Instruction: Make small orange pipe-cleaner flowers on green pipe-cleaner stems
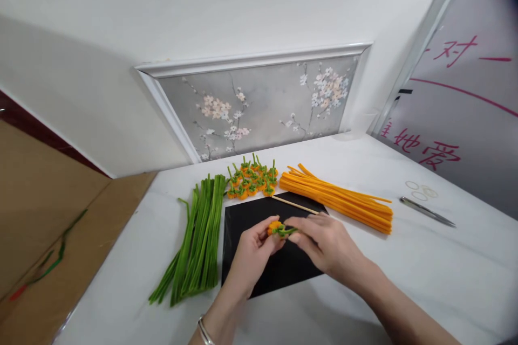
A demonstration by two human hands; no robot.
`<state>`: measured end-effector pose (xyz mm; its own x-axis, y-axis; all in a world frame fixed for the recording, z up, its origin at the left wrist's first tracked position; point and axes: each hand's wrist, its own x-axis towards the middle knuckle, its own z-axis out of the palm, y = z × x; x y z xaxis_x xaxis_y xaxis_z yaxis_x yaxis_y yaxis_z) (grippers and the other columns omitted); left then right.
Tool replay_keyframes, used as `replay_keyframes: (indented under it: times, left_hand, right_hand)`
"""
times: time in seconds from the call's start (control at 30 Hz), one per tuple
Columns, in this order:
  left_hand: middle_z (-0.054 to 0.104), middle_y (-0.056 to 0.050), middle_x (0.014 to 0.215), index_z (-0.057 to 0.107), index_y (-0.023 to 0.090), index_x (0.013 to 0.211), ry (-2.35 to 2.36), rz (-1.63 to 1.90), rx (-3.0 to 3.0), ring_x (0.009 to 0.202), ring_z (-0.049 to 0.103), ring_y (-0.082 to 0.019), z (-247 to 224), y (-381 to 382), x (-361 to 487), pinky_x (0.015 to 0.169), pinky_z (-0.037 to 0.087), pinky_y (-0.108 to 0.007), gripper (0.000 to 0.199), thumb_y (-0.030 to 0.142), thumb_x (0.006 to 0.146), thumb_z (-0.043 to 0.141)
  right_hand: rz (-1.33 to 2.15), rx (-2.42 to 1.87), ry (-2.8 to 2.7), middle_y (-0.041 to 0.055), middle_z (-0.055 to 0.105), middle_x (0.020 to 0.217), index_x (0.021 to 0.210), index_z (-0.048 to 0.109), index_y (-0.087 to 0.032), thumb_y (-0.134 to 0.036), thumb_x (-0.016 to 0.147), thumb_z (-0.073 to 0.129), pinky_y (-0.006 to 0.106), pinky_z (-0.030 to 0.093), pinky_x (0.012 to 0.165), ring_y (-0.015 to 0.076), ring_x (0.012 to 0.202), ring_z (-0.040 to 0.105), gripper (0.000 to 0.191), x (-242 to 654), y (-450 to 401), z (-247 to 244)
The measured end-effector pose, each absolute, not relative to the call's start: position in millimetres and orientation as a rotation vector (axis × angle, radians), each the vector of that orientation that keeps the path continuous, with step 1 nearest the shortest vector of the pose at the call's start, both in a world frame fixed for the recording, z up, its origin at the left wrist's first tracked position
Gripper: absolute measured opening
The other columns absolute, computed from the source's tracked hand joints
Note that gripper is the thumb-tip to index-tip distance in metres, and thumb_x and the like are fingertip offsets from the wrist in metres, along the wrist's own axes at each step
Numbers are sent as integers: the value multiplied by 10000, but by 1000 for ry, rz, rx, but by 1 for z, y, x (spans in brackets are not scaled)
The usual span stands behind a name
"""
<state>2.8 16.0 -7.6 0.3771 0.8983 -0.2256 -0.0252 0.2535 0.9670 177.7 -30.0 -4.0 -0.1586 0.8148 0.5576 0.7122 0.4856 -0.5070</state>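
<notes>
Over black mat (243,218): left hand (254,245) pinches orange pipe-cleaner ornament (274,226), presumably steadying it; right hand (329,240) pinches green stem (286,232).

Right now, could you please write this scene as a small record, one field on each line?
left hand: holds a small orange fuzzy piece with green strands
right hand: at the green strands, exact grip unclear
under hands: flat black rectangular sheet
beyond hands: thin pale stick; group of small orange pieces with green tops
left side: bundle of green fuzzy stems
right side: bundle of orange fuzzy stems; thin pale rings; slim pointed metal tool
surface: smooth white table
</notes>
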Motion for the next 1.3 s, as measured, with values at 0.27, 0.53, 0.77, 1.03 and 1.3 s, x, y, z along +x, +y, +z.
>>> replay_keyframes:
  times: [0.27, 0.53, 0.77, 1.03, 1.3]
  left_hand:
    - [722, -102, 1066, 692, 166, 1159, 817, 680, 1024, 906, 692, -197, 3, 9, 2, 874, 544, -327, 433, 269, 746, 769]
    - [717, -53, 1087, 688, 211, 1185, 770, 632, 1177, 928, 664, -175, -3, 9, 5, 893, 535, -320, 377, 238, 809, 707]
    - [691, -84, 1178, 707, 209, 1147, 761, 715, 884, 1070, 649, -223, 5, 9, 2, 984, 492, -339, 414, 254, 742, 780]
    - [707, -97, 1136, 726, 176, 1093, 777, 760, 835, 1003, 667, -208, 4, 10, 4, 913, 526, -312, 372, 313, 751, 773]
    - [741, -70, 1004, 745, 177, 1035, 801, 787, 814, 920, 685, -186, 6, 9, 6, 876, 545, -310, 379, 315, 691, 823]
  right_hand:
    - [906, -1207, -1460, 7, 672, 729, 833, 642, -186, -282, 861, 591, 231, 495, 582, 128, 625, 620, 112, 175, -20, -13]
    - [1013, -1276, -1293, -39, 553, 623, 721, 542, -185, -314, 811, 637, 216, 406, 509, 96, 543, 488, 183, 165, -15, -24]
    - [873, -1079, -1320, 12, 592, 793, 904, 652, -197, -338, 852, 628, 244, 458, 593, 125, 668, 542, 152, 170, -21, -14]
    - [579, -1159, -1528, 31, 607, 884, 928, 737, -246, -146, 811, 649, 261, 512, 693, 147, 779, 592, 177, 165, -24, -18]
    - [425, -1141, -1667, 42, 610, 898, 1041, 740, -271, -164, 866, 604, 281, 517, 699, 156, 811, 598, 246, 167, -23, -17]
